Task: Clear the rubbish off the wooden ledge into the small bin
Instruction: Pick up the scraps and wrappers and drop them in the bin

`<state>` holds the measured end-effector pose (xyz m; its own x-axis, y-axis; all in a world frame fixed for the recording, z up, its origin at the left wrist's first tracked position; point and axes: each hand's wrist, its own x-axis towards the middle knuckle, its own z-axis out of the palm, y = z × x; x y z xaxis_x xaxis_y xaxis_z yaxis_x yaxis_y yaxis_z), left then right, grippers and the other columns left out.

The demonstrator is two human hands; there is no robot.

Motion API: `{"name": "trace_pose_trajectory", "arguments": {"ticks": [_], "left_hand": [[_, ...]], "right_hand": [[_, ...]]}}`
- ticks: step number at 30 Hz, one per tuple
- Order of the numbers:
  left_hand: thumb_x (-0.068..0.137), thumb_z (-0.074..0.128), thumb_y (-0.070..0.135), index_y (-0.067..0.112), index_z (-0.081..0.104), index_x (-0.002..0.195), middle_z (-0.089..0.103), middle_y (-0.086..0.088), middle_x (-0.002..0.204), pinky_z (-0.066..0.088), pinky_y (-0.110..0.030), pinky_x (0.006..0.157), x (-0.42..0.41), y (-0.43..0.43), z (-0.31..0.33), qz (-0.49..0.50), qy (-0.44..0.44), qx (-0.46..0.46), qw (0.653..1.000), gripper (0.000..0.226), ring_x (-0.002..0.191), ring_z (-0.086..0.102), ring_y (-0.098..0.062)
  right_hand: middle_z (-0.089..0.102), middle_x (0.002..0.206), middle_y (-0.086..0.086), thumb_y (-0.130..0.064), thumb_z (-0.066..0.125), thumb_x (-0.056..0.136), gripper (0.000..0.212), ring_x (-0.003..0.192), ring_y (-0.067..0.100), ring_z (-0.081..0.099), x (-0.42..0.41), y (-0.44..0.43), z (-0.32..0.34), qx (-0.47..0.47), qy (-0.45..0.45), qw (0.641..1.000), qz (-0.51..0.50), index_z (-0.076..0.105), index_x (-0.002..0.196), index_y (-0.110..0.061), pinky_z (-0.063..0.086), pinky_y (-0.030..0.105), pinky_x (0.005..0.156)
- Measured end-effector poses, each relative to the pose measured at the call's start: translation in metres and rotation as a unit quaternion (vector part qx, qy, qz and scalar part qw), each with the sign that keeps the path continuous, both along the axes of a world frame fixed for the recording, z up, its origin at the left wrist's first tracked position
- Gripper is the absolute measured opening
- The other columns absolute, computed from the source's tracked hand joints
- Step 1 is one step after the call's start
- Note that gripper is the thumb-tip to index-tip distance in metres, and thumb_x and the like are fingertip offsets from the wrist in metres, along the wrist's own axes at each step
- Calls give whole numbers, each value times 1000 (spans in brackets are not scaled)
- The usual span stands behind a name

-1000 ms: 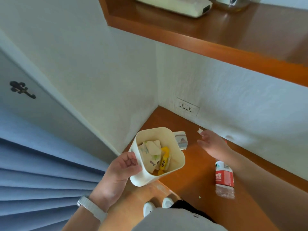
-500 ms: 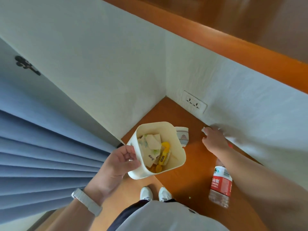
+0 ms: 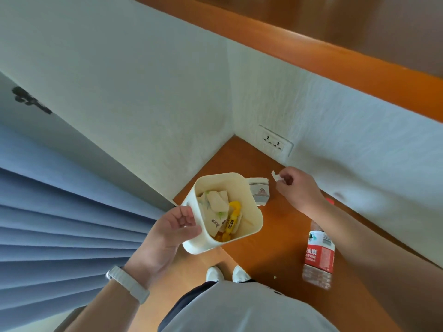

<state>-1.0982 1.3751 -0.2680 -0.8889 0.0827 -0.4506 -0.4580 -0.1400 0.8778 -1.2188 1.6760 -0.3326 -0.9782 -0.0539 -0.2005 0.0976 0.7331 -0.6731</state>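
Orange wooden ledge [image 3: 271, 238] tucked into a white-walled corner, socket [image 3: 275, 143] on the wall, blue curtain [image 3: 60, 224] off left, water bottle [image 3: 318, 257] lying on the ledge, left grip [image 3: 172, 233] curled round the small bin [image 3: 199, 246], wrappers inside, right grip [image 3: 297, 190] pinching a white scrap [image 3: 275, 176] near the wall.

On the red label of your water bottle [image 3: 319, 257] you can read white Chinese characters ending 山泉, with "SPRING" beneath. The packets [image 3: 213, 220] in the small bin [image 3: 203, 245] carry dark print too small to read.
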Motion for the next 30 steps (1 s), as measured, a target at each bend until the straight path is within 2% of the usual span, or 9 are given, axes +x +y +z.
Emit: {"name": "trace_pose_trajectory", "arguments": {"ticks": [3,6,9,14,16,20,22,25,30], "left_hand": [[75,70,-5,-12,56,101,63,-17,83,50,-19,58,-1,2,-1,-11,-14,9,1000,30,66,65,-17],[70,74,4,-10,57,101,62,-20,89,51,-23,64,-4,6,-5,-23,-22,14,999,38,76,64,-23],[67,75,5,-12,56,102,62,-20,90,52,-25,68,-4,9,-9,-33,-25,21,999,43,80,64,-24],[64,78,11,-11,58,103,67,-18,92,53,-29,74,-1,6,-11,-46,-20,27,998,49,84,66,-27],[64,78,13,-10,60,101,66,-20,93,53,-30,76,-1,3,-13,-43,-20,26,999,47,85,64,-28],[69,75,7,-8,62,100,64,-23,95,53,-31,79,-1,-2,-18,-37,-16,24,999,37,88,62,-31],[71,74,5,-13,57,103,62,-25,96,53,-34,82,0,-8,-22,-32,-16,23,999,40,89,62,-34],[67,77,12,-13,57,105,61,-30,97,51,-38,86,-1,-14,-23,-23,-19,23,999,49,90,61,-36],[61,78,17,-14,58,104,65,-20,91,53,-27,72,-1,-21,-21,2,-14,15,1000,56,80,65,-25]], "right_hand": [[60,82,-16,-19,59,95,3,62,3,56,21,-17,42,-64,42,996,45,61,94,-20,47,19,54],[57,69,-11,-14,61,91,9,55,5,49,42,-38,65,-109,44,986,121,63,87,-22,39,22,51],[58,70,-10,-15,61,90,9,59,11,54,58,-62,70,-128,31,976,171,63,88,-24,44,28,55],[58,73,-13,-13,61,92,6,63,9,55,69,-86,69,-152,15,967,205,63,93,-19,47,22,57],[63,83,-11,-15,63,92,9,72,9,61,70,-92,70,-157,5,960,233,66,100,-17,53,25,64],[64,117,-9,-36,62,92,39,92,9,65,58,-91,74,-80,11,952,296,59,127,-22,56,28,80],[61,121,-12,-42,60,92,42,96,4,62,45,-82,76,-57,25,959,277,58,129,-23,55,25,84],[60,113,-14,-38,60,93,35,92,4,60,24,-65,68,-33,34,973,228,60,124,-23,55,27,80],[59,121,-9,-37,61,94,35,102,9,58,-14,-43,15,45,-15,988,150,58,126,-24,52,29,84]]}}
